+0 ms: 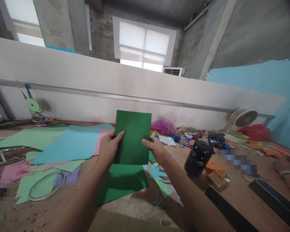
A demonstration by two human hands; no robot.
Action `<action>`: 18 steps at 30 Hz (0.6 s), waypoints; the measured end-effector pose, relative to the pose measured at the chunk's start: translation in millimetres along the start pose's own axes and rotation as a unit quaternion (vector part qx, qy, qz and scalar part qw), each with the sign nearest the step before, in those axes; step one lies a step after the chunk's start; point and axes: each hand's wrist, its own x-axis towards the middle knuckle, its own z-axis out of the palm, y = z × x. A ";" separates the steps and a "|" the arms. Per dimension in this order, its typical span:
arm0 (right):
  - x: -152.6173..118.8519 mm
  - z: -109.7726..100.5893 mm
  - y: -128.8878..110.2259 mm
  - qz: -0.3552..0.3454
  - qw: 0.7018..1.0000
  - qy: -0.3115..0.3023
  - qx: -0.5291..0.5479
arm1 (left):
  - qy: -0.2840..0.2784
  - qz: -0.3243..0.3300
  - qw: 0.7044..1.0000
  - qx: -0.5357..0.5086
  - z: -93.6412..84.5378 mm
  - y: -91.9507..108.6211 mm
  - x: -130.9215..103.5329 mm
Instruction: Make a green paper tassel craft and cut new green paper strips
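A rectangular sheet of dark green paper [134, 138] is held up in front of me, clear of the table. My left hand [110, 145] pinches its left edge, thumb on the near face. At the right edge my right hand [157, 148] grips it the same way; the fingers behind the sheet are hidden. Below lies a larger green sheet [125, 183], flat on the table. Scissors [164, 178] rest among paper scraps [160, 185], just right of that sheet and partly behind my right forearm.
Blue sheets [67, 141] and light green paper [36, 137] cover the left side. A dark tumbler [199, 158], a small gold box [218, 180] and a fan [243, 117] stand to the right. Another person's hand [286, 166] rests at the far right.
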 end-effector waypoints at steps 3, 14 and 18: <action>-0.2 1.2 3.2 -0.004 1.000 0.026 -0.014 | -0.012 0.012 1.000 0.017 -2.0 -5.1 -1.1; 1.6 -8.0 -3.8 -0.015 0.997 0.063 -0.045 | -0.036 0.011 0.997 0.069 -7.7 -9.2 0.8; 5.0 -15.2 -2.6 -0.041 0.994 0.084 -0.061 | -0.046 0.024 0.994 0.099 -10.2 -12.2 2.2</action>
